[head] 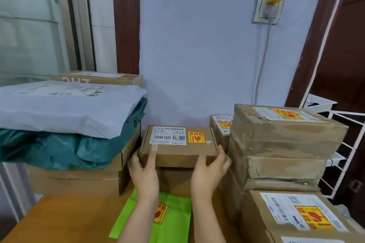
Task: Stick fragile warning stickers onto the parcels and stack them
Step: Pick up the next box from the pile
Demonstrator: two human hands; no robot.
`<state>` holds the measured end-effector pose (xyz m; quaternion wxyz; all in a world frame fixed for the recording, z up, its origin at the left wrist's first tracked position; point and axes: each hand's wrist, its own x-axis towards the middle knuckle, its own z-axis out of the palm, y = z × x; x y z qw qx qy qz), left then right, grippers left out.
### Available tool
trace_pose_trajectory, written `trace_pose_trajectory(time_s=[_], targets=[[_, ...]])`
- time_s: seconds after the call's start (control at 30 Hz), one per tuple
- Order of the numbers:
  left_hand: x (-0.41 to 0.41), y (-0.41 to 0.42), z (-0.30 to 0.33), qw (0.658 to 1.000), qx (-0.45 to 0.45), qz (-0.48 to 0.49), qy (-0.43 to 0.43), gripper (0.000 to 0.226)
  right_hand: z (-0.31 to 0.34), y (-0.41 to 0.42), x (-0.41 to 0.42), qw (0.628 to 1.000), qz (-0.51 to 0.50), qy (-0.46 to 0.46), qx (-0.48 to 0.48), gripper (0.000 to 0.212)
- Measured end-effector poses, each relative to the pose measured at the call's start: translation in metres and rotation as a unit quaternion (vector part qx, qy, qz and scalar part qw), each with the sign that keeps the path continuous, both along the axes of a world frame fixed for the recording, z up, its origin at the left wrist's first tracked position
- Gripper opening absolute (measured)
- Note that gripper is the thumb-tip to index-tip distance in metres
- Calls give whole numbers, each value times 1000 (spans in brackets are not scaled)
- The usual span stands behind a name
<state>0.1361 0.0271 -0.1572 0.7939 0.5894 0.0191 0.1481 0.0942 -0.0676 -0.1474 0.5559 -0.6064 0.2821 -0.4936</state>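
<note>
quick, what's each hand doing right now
Left hand: holds the small cardboard box at its left end, one finger on top.
Right hand: holds the same box at its right front corner.

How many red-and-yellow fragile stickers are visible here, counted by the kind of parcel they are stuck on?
Stickers on brown boxes: 4 (held box, small box behind it, top box of the right stack, near right box)
Stickers on green bag: 1
Total: 5

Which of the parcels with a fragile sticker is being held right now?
The small brown box in the middle, printed 12V4A-5525. The left hand and right hand grip its ends; the other stickered boxes sit untouched at right.
</note>
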Motion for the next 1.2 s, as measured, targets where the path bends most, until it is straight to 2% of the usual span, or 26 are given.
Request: trace_pose_trajectory(time_s=[0.2, 0.27, 0.43, 0.6, 0.77, 0.87, 1.0, 1.2], targets=[[32, -7, -12, 1000, 19, 5, 11, 52, -13, -7, 21, 999, -1, -21, -36, 51], [42, -9, -14, 999, 29, 10, 16, 54, -20, -10, 27, 998, -2, -25, -54, 59], [61, -24, -17, 998, 54, 18, 4, 44, -28, -22, 40, 996, 31, -5, -87, 64], [62, -29, -23, 997, 77, 29, -5, 38, -38, -31, 51, 997, 42, -4, -67, 70], [60, -27, -20, 999, 41, 17, -7, 56, -50, -29, 55, 996, 78, 4, -33, 82], [59, -27, -22, 998, 58, 14, -6, 63, -49, -23, 57, 998, 20, 6, -64, 82], [58, -28, -26, 994, 96, 45, -26, 57, -48, -10, 61, 993, -90, 2, -79, 65], [60, -27, -30, 988, 130, 72, -43, 40, -56, -11, 67, 985, -112, 14, -128, 61]])
